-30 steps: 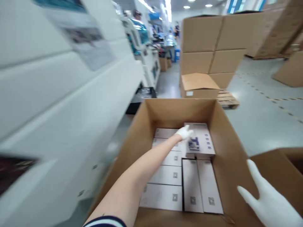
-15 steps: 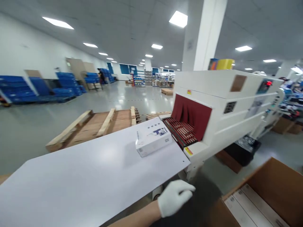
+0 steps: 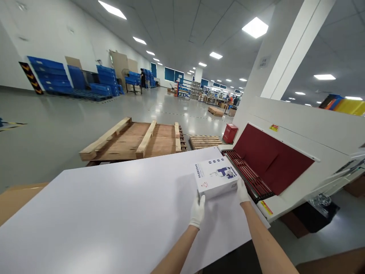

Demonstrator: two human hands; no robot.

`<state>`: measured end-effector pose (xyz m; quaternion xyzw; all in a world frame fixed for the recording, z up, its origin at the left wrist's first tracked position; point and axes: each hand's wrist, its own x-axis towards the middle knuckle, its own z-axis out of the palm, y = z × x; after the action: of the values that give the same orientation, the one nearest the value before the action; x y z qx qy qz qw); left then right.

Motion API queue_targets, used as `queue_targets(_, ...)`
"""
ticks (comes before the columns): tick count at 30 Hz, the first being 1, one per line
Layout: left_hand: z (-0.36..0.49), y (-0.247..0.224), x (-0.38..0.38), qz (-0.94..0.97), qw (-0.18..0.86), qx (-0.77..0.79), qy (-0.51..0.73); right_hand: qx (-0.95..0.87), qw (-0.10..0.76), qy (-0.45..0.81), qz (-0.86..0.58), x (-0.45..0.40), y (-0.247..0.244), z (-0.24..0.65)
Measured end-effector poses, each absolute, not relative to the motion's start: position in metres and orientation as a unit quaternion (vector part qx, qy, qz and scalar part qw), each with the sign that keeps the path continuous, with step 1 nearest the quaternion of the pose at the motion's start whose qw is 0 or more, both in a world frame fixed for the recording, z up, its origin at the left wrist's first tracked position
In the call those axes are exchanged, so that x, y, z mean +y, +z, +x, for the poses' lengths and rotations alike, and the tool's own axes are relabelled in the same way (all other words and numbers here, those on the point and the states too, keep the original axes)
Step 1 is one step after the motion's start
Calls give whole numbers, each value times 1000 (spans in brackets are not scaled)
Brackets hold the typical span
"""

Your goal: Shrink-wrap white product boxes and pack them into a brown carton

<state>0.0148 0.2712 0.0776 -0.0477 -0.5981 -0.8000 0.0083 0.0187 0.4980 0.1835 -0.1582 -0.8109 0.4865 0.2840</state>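
A white product box (image 3: 216,178) with a blue picture on its lid lies on the white table (image 3: 114,213), close to the machine's outlet. Both of my white-gloved hands grip it. My left hand (image 3: 197,211) holds its near left corner. At the near right end, my right hand (image 3: 242,191) is pressed against the box. Both forearms reach in from the bottom of the view.
A white machine (image 3: 308,140) with a dark red curtain and red rollers (image 3: 248,176) stands right of the table. Wooden pallets (image 3: 137,139) lie on the floor beyond. A brown carton edge (image 3: 19,196) shows at the left. Blue crates (image 3: 76,80) line the far wall.
I have turned from the carton of boxes to the table. My left hand came up from below the table edge, and both hands have taken hold of the box near the rollers.
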Motion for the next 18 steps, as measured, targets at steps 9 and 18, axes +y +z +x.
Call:
queue_targets(9,12,171,131,19,98,-736,-670,-862,285,405,-111,370,204,136)
queue_targets(18,-22,232,116,-3,55,-917,-395,-825,201,520,-99,354,217,121)
